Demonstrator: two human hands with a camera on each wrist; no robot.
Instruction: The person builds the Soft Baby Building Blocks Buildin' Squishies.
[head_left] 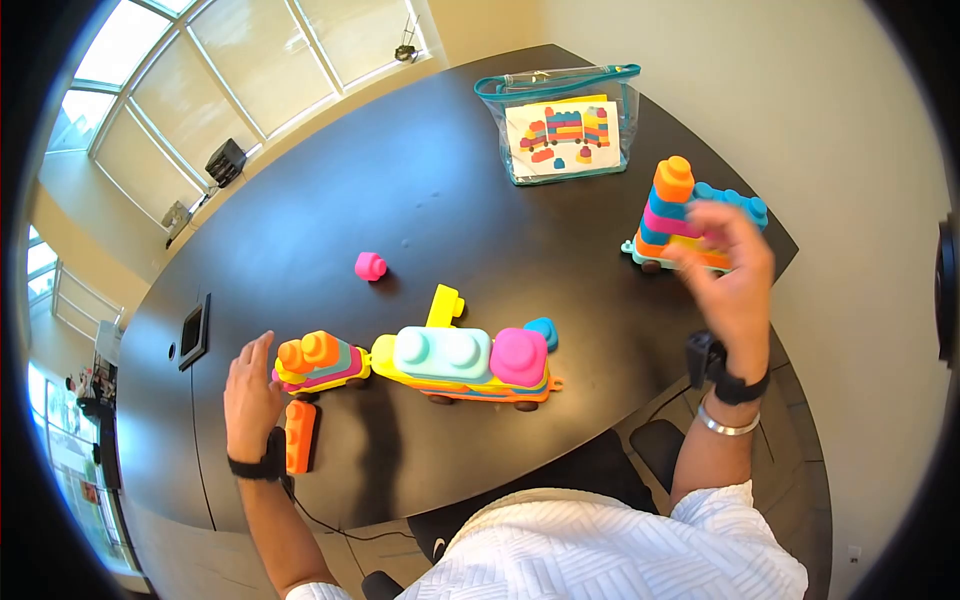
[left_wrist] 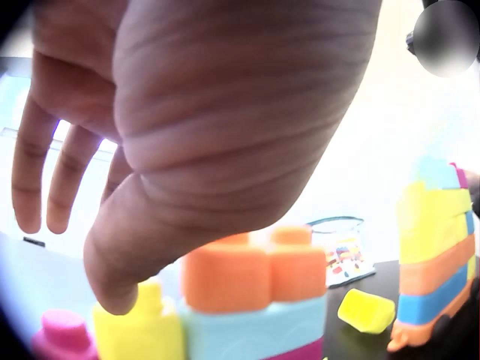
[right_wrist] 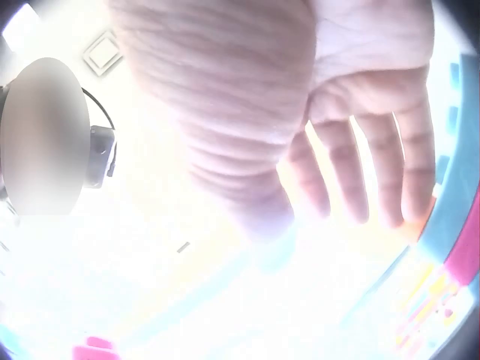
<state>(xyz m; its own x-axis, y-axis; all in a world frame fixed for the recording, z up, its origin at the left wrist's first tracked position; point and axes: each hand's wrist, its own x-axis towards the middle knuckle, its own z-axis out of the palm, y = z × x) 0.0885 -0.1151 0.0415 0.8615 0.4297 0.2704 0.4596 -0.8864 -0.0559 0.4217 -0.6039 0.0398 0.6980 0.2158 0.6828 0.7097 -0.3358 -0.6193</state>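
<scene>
My left hand (head_left: 252, 392) is beside a small toy train car (head_left: 325, 362) with orange blocks on top, its fingers fairly straight and nothing in its grasp. In the left wrist view its thumb overlaps a yellow block (left_wrist: 139, 334) of that car. My right hand (head_left: 738, 270) is raised in front of a tall stacked car (head_left: 665, 215) with an orange block on top. The right wrist view shows its fingers (right_wrist: 349, 176) extended, holding nothing. Between the hands stands a longer car (head_left: 460, 375) with pale blue and pink blocks on top, coupled to the small one.
Loose blocks lie about: a pink one (head_left: 371, 266), a yellow one (head_left: 444, 306), a blue one (head_left: 542, 332) and a long orange one (head_left: 299, 437). Behind the tall car is a long blue block (head_left: 735, 198). A clear zip bag (head_left: 500, 110) with a picture card stands at the back.
</scene>
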